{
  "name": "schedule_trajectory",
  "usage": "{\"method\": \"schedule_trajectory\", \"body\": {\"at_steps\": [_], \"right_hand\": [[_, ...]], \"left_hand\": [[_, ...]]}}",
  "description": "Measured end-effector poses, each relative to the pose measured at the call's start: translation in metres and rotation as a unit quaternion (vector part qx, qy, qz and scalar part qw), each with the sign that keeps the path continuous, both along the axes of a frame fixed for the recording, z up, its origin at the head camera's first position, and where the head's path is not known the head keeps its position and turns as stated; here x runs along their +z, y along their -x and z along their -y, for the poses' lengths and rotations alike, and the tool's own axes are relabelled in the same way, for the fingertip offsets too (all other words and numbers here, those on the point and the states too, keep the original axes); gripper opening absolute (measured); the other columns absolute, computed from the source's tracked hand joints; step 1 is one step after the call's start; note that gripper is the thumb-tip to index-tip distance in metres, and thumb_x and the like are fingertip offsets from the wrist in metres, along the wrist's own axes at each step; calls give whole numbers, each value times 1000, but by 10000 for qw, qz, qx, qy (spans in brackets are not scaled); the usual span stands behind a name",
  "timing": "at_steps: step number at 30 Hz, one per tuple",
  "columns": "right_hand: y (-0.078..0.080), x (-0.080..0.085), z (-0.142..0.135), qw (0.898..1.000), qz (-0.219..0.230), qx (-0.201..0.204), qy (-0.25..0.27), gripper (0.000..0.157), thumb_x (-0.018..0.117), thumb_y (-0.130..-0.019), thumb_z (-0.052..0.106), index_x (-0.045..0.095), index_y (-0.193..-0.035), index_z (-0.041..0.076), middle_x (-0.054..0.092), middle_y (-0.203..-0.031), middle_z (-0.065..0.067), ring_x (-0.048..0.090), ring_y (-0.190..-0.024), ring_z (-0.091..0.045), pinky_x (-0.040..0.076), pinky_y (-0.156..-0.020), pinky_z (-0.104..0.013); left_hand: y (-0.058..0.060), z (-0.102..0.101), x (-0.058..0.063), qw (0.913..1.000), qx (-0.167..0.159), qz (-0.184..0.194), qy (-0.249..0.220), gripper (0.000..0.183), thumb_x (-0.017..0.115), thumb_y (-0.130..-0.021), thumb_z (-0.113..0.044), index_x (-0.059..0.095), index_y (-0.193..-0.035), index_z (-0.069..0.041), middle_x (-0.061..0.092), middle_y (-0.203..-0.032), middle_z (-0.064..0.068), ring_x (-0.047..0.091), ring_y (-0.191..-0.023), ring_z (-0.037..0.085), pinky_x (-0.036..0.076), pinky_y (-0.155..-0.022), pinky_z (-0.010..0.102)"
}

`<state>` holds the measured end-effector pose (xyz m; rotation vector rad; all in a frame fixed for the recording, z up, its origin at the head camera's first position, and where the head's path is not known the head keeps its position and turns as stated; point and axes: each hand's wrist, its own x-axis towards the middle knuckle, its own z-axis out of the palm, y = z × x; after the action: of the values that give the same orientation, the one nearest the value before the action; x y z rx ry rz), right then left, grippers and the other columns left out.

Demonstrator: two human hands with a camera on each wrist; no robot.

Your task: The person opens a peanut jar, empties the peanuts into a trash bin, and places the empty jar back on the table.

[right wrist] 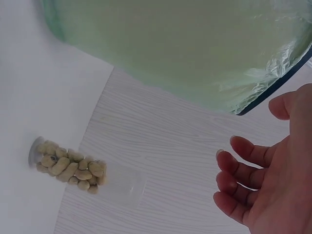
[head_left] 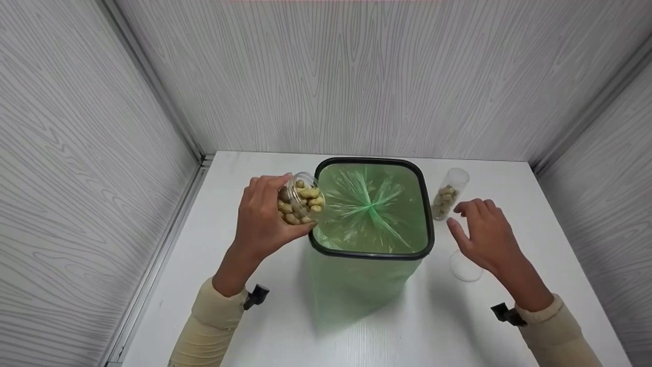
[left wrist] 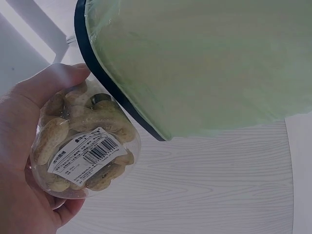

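Note:
My left hand (head_left: 262, 216) grips a clear plastic jar of peanuts (head_left: 301, 201) beside the left rim of a bin (head_left: 371, 259). The jar tilts with its open mouth toward the bin, and a barcode label (left wrist: 90, 155) shows on its base in the left wrist view. A green bag (head_left: 370, 206) lines the bin and spreads across its opening. My right hand (head_left: 484, 234) hovers to the right of the bin, fingers loosely bent, holding nothing. Just beyond it stands a tall clear container (head_left: 450, 193), partly filled with peanuts (right wrist: 73, 165).
On the white table (head_left: 254, 326), a clear round lid (head_left: 466, 267) lies below my right hand. The table meets a grey wood-grain wall (head_left: 351, 76) at the back, with similar panels on both sides.

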<state>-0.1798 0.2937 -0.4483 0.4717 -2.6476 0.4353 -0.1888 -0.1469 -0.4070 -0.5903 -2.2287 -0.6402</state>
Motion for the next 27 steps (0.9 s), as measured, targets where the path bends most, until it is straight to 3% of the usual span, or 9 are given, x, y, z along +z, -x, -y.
{"method": "schedule_trajectory", "body": {"at_steps": [10,20,27], "right_hand": [[-1,19,13,9995,35,291,-111,27,55,-98,20,60,-109,-4,62,-101,-19,55,-97,-36,42,-84,-52],[4,29,22,9979,-127,535,-351,26,55,-98,21,58,-103,-4,60,-93,-18,54,-87,-36,43,-78,-49],[7,36,27,9965,-41,682,-484,25,55,-98,24,59,-105,0,62,-96,-15,55,-90,-35,45,-80,-51]], "left_hand": [[-1,2,0,10000,-6,31,-8,93,100,-59,-43,59,-133,-3,65,-117,15,58,-103,32,50,-92,49],[-1,4,-2,10000,-11,24,-43,93,99,-58,-43,59,-132,-3,65,-116,15,58,-103,32,49,-91,48],[0,5,-2,9999,-26,-93,-37,92,99,-58,-43,59,-131,-4,66,-117,15,58,-101,32,49,-90,48]]}}
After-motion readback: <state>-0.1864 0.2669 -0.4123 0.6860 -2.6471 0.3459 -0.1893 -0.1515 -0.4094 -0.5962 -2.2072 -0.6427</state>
